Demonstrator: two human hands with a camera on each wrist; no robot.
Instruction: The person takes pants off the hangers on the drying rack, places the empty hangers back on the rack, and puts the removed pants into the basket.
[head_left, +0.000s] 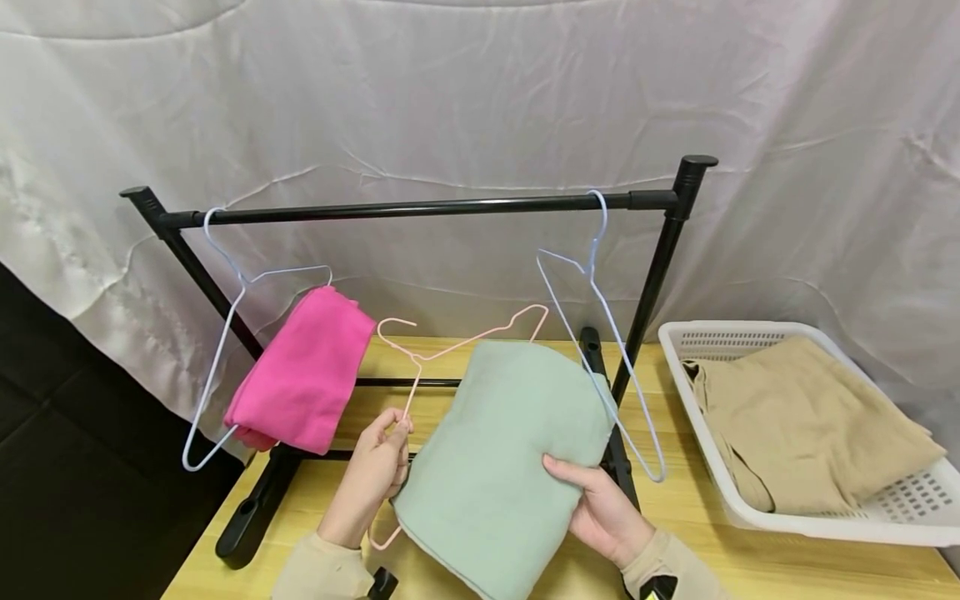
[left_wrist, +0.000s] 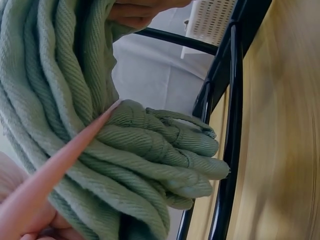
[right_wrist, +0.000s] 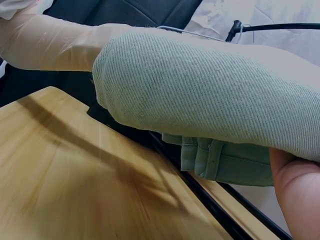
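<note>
Folded pale-green trousers [head_left: 502, 467] drape over a pink wire hanger [head_left: 480, 335], whose hook points up and left. Several layers of twill [left_wrist: 55, 85] show beside the hanger's bar in the left wrist view, and belt loops [right_wrist: 214, 160] show under the fold in the right wrist view. My left hand [head_left: 378, 458] pinches the hanger's left side, close to the trousers' edge. My right hand [head_left: 600, 508] grips the trousers at their right side, thumb on top and the other fingers hidden behind the cloth.
A black rack [head_left: 420, 208] stands on the wooden table [head_left: 697, 550]. From its rail hang a blue hanger [head_left: 223, 350] with folded pink cloth [head_left: 303, 375] and a bare blue hanger [head_left: 600, 283]. At right, a white basket [head_left: 716, 475] holds folded tan clothing [head_left: 810, 425].
</note>
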